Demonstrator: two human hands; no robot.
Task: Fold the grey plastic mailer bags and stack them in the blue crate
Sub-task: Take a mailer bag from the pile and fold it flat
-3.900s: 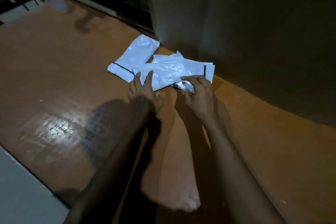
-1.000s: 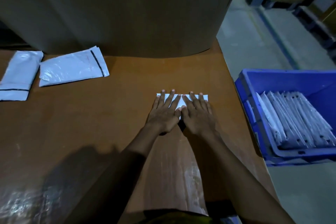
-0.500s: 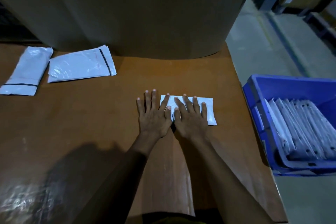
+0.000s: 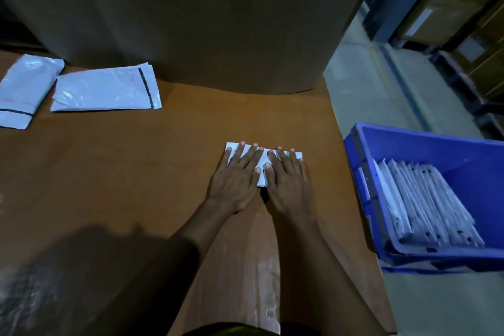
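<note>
Both your hands lie flat on the folded bag [image 4: 261, 176] in the middle of the frame, a little right of centre. Your left hand [image 4: 236, 180] covers its left half and your right hand [image 4: 289, 185] its right half. Neither grip has closed on anything: the fingers are straight and spread, pressing down.

The bag's long axis runs left to right across the frame, with only its far edge and a strip between your thumbs showing. The blue crate [image 4: 364, 172] sits at the right of the frame, past the right edge of the surface [image 4: 136, 172], so your right hand is nearer to it. A row of folded bags [image 4: 425, 204] already stands in it, leaning. It probably sits lower than the surface, though that is hard to tell in this light.

There is bare surface between bag and edge. Two unfolded bags [image 4: 106, 90] wait at upper left, well apart.
</note>
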